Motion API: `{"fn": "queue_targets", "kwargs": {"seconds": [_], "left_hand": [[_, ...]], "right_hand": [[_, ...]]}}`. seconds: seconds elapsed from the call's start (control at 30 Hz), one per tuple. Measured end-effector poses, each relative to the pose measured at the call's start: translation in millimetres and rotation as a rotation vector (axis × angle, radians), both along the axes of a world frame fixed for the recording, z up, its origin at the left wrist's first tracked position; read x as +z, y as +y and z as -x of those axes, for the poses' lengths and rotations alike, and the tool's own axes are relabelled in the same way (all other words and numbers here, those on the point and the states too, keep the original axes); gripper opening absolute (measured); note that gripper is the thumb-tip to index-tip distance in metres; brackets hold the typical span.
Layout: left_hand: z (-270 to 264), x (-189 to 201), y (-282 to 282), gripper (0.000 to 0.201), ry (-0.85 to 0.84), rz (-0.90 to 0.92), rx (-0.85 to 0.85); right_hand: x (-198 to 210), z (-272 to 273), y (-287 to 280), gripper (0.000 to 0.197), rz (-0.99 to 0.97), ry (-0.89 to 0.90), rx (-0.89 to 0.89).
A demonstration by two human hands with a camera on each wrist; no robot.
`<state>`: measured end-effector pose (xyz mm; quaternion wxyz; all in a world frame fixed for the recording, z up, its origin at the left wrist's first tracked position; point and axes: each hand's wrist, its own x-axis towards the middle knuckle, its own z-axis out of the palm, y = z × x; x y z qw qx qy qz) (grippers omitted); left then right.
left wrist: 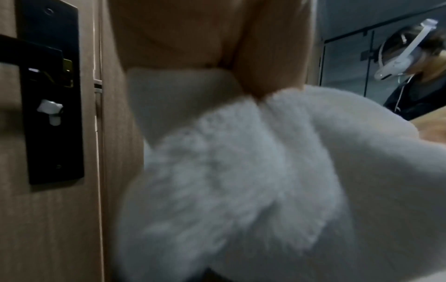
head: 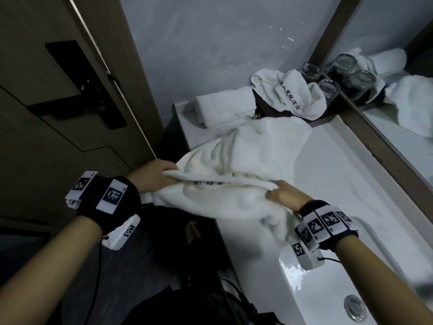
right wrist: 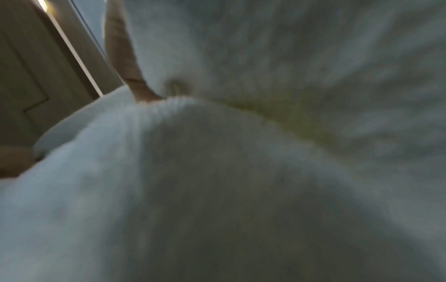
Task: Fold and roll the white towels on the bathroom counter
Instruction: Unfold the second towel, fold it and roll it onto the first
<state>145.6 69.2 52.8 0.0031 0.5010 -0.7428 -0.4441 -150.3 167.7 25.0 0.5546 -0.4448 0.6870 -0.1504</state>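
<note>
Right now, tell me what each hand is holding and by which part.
Both hold one white towel by its folded near edge: the left hand grips the left end, the right hand pinches the right end.

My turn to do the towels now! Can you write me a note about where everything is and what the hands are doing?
Left hand: grips the near edge of the big towel at its left end.
Right hand: grips the same edge at its right end.
The big towel is stretched between the hands and drapes onto the counter.
Done: the rolled towel lies at the back.
Left: fold and roll the big towel, then the crumpled towel beside the glasses.
</note>
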Motion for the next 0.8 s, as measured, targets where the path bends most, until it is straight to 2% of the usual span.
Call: {"fn": "queue_targets", "kwargs": {"seconds": [0.07, 0.13, 0.2, 0.27, 0.33, 0.43, 0.57, 0.63, 0.67, 0.8], "left_hand": [[-6, -7, 3, 0.024, -0.141, -0.083, -0.087], [-7, -10, 9, 0.017, -0.173, -0.116, -0.102], [-5, -11, 11, 0.014, -0.128, -0.059, -0.047], [2, -8, 9, 0.020, -0.047, 0.044, 0.007], [12, -7, 4, 0.026, 0.033, 0.126, 0.034], [32, -7, -6, 0.027, 0.086, 0.208, 0.071], [71, -1, -25, 0.027, 0.215, 0.406, 0.092], [96, -2, -36, 0.030, 0.284, 0.504, 0.085], [108, -4, -40, 0.031, 0.273, 0.496, 0.098], [140, -28, -42, 0.032, 0.080, 0.343, 0.072]], "right_hand": [[-7, -2, 7, 0.034, -0.218, -0.097, 0.061], [-15, -4, 11, 0.033, -0.334, -0.066, 0.211], [-24, -3, 12, 0.035, -0.332, 0.063, 0.375], [-31, 2, 11, 0.016, -0.279, 0.092, 0.388], [-33, 13, 11, 0.013, -0.160, 0.050, 0.312], [-26, 29, 10, 0.033, 0.054, -0.017, 0.053], [-23, 46, -1, 0.025, 0.309, 0.225, -0.264], [-28, 51, -9, 0.028, 0.342, 0.337, -0.392], [-33, 53, -13, 0.032, 0.328, 0.387, -0.415], [-57, 65, -30, 0.032, 0.204, 0.415, -0.473]]}}
